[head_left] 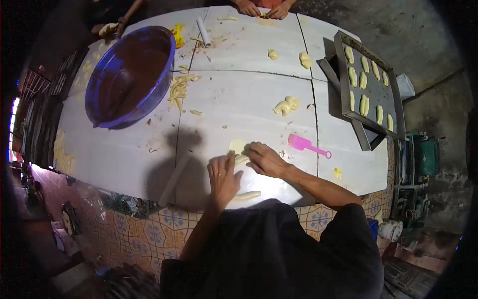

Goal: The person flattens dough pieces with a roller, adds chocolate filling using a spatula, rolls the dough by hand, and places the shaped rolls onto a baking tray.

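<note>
A small piece of pale dough [241, 159] lies on the white tabletop near its front edge, with a thin flat end [237, 145] stretching away from me. My left hand [223, 175] closes its fingers on the left end of this dough. From the right, my right hand [265, 159] bends its fingers down onto the other end, which they partly hide. Closer to my body rests a finished dough roll [246, 196], touched by neither hand. A pink plastic scraper [307, 145] lies to the right of my right hand.
Left stands a large blue basin [172, 55] of brown filling, beside dough strips [178, 89]. Dough lumps [287, 105] sit mid-table. A metal tray [383, 94] of dough rolls is at right. Across the table, a person's hands [264, 9] handle dough; a white tube [203, 32] lies nearby.
</note>
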`<action>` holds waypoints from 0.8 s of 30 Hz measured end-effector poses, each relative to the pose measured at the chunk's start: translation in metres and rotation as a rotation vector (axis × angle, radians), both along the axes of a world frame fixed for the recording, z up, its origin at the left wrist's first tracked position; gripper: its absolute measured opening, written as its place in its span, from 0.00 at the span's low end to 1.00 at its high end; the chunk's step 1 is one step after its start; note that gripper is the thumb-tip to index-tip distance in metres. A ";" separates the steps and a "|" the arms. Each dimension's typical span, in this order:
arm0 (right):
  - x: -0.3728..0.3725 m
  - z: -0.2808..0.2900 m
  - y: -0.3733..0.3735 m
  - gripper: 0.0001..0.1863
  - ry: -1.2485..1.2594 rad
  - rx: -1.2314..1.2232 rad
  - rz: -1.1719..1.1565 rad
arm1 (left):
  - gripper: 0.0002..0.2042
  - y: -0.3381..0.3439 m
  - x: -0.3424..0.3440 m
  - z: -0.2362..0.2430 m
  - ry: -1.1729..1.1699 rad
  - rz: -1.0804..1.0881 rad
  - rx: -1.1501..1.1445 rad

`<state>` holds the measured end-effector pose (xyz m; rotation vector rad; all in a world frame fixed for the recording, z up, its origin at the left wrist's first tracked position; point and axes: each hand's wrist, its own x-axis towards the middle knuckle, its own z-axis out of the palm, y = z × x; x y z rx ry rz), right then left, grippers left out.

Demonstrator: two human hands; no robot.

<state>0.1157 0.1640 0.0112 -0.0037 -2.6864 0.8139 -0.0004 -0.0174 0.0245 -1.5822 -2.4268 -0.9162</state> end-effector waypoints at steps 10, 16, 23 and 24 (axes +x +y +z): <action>-0.001 -0.007 -0.027 0.32 -0.173 0.072 -0.325 | 0.26 -0.002 0.005 -0.012 -0.049 0.102 -0.334; -0.109 -0.008 0.003 0.31 -0.033 -0.015 -0.485 | 0.34 0.061 -0.093 -0.083 -0.147 0.432 -0.303; -0.037 -0.009 0.014 0.21 0.074 -0.177 -0.333 | 0.35 0.048 -0.054 -0.034 -0.319 -0.082 0.098; -0.035 -0.015 0.008 0.21 0.025 -0.225 -0.275 | 0.35 0.043 -0.053 -0.039 -0.324 -0.084 0.092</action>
